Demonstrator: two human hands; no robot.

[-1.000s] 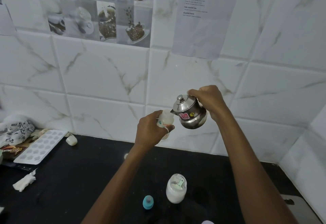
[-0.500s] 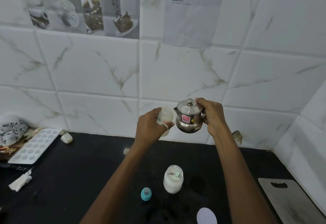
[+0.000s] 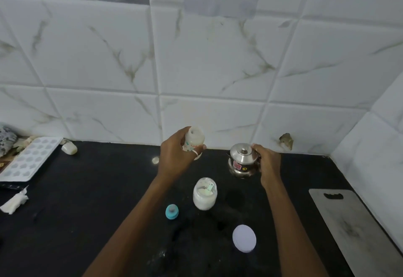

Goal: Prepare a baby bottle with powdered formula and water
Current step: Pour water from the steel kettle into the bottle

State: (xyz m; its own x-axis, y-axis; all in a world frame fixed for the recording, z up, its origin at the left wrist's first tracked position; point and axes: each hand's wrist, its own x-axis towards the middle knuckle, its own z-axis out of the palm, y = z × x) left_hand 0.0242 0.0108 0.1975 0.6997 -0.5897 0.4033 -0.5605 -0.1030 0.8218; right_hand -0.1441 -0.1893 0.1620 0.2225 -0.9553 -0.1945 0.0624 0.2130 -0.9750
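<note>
My left hand (image 3: 176, 156) grips a small open baby bottle (image 3: 194, 138), held upright above the black counter (image 3: 87, 211). My right hand (image 3: 267, 163) holds the handle side of a small steel kettle (image 3: 242, 160), which stands upright with its lid on, low at the counter near the wall. An open jar of white powdered formula (image 3: 205, 194) with a scoop inside stands between my arms. The teal bottle cap (image 3: 172, 211) lies to its left, and the jar's white lid (image 3: 244, 238) lies in front.
A steel cutting board (image 3: 353, 228) lies at the right. At the far left sit a white mould tray (image 3: 28, 159), a crumpled tissue (image 3: 14, 202) and a small white object (image 3: 69, 148). Tiled walls close off the back and right corner.
My right hand has brought the kettle upright, away from the bottle and down to the counter. My left hand keeps the bottle. The view has tilted downward.
</note>
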